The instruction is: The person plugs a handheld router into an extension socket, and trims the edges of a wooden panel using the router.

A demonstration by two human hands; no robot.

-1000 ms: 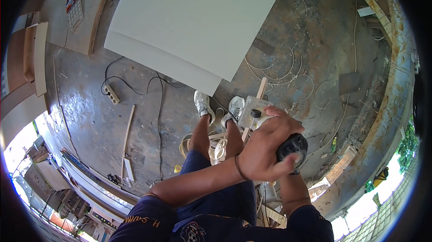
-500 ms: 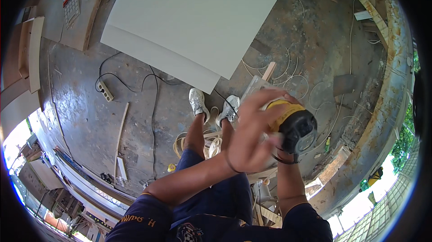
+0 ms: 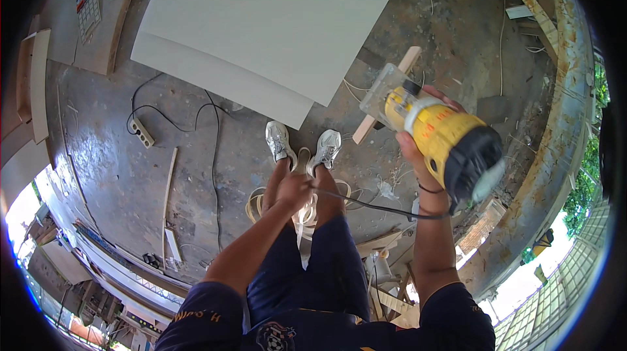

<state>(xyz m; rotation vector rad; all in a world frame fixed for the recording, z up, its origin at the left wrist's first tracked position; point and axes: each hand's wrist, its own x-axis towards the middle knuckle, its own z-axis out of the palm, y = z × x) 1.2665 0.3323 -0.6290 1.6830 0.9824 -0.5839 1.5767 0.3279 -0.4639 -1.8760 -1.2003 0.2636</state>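
One hand [image 3: 421, 148] grips router [image 3: 444, 142] — cord [image 3: 366, 202] trailing left.

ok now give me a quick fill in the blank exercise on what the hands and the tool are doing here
1. The right hand holds up a power tool whose body is black and ____.
2. The left hand grips the tool's black ____.
3. Both shoes stand just below a large ____ board.

Missing words: yellow; cord; white
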